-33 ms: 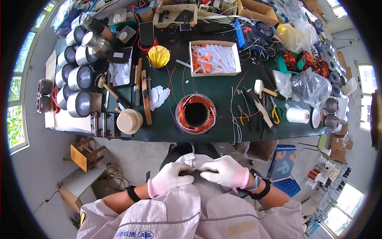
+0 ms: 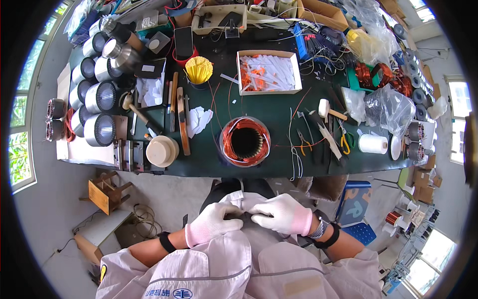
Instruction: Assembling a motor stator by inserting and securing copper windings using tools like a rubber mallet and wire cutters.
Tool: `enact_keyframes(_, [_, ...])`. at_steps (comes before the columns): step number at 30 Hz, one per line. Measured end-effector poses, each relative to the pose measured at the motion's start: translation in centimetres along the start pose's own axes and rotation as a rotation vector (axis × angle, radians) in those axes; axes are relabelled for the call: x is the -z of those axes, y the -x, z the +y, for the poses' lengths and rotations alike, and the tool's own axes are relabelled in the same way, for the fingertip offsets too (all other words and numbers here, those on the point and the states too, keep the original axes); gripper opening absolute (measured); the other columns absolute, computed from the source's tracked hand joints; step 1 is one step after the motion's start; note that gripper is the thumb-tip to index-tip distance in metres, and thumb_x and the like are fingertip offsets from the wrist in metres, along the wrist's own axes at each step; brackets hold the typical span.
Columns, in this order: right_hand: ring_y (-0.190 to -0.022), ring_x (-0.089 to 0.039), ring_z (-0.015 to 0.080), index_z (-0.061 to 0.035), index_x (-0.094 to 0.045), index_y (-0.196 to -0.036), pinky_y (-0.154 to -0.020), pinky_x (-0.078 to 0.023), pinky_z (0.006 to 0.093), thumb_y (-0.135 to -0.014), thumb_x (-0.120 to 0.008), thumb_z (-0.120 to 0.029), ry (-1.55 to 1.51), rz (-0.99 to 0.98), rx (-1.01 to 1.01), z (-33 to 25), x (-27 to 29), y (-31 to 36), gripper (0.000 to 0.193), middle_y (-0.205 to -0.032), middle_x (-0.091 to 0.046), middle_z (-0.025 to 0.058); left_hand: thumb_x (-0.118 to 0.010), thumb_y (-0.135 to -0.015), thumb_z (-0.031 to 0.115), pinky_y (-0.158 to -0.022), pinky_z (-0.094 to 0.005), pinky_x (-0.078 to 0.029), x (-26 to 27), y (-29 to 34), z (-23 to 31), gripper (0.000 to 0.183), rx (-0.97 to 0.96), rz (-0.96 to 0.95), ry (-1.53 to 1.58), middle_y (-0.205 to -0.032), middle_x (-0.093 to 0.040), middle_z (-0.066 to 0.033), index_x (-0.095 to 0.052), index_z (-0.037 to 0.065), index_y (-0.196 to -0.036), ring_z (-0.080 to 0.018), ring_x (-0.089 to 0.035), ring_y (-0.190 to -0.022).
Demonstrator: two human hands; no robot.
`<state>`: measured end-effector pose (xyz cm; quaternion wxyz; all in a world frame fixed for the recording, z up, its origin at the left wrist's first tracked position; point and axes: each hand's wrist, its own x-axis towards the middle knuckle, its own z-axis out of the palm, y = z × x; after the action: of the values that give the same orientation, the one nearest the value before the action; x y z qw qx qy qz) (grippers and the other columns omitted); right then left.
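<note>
The fingers (image 2: 231, 211) of the left hand (image 2: 213, 225) are curled in toward the body's midline, thumb side up, in a white glove with a pink cuff; the tips are partly hidden, so I cannot tell whether they pinch the pale jacket (image 2: 224, 254) or merely lie against it; the right hand (image 2: 285, 214) mirrors this, its fingers bent and loosely gathered, a small gap between the two sets of fingertips, and its hold cannot be told either.

Going left to right along the dark green table (image 2: 199, 167), the cream round block (image 2: 162, 152) sits near the front edge; beside it lies a long wooden strip (image 2: 182, 124), pointing away from the person; next comes the copper-wound stator (image 2: 230, 142), near the edge, straight ahead of the fingertips and well apart from them, roughly centred between the hands, neither clearly nearer; it stands on end, its long axis upright, its open bore pointing up toward the head; thin leads trail from it, some away and to the left, one rightward toward the orange-handled pliers (image 2: 304, 143); farther right are the white-headed mallet (image 2: 324, 108) and the white mug (image 2: 372, 143).
</note>
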<state>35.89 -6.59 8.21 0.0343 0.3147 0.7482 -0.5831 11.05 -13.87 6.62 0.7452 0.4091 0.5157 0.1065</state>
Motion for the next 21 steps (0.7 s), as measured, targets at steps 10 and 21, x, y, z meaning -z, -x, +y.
enact_keyframes(10, [-0.063,-0.062,0.0282,-0.0102,-0.060,-0.068,-0.057,-0.049,0.0421,-0.078,-0.071,-0.018,0.322,0.388,0.230,0.5,-0.5,0.2,0.016,-0.066,-0.057,0.0069,-0.070,-0.086,0.018,-0.088,-0.0353,-0.055,-0.5,-0.2,1.2,0.038,0.014,-0.033,-0.063,-0.103,-0.076,-0.0195,-0.074,-0.007,-0.114,-0.0218,-0.071,-0.094])
enact_keyframes(21, [-0.061,-0.061,0.0353,-0.0021,-0.065,-0.074,-0.055,-0.047,0.0415,-0.079,-0.071,-0.005,0.093,0.689,-0.006,1.2,-3.7,2.6,0.008,-0.068,-0.060,0.0149,-0.070,-0.086,0.028,-0.080,-0.0373,-0.055,-1.1,-0.3,1.2,0.039,-0.058,-0.067,-0.213,-0.090,-0.072,-0.0171,-0.074,-0.002,-0.111,-0.0297,-0.069,-0.084])
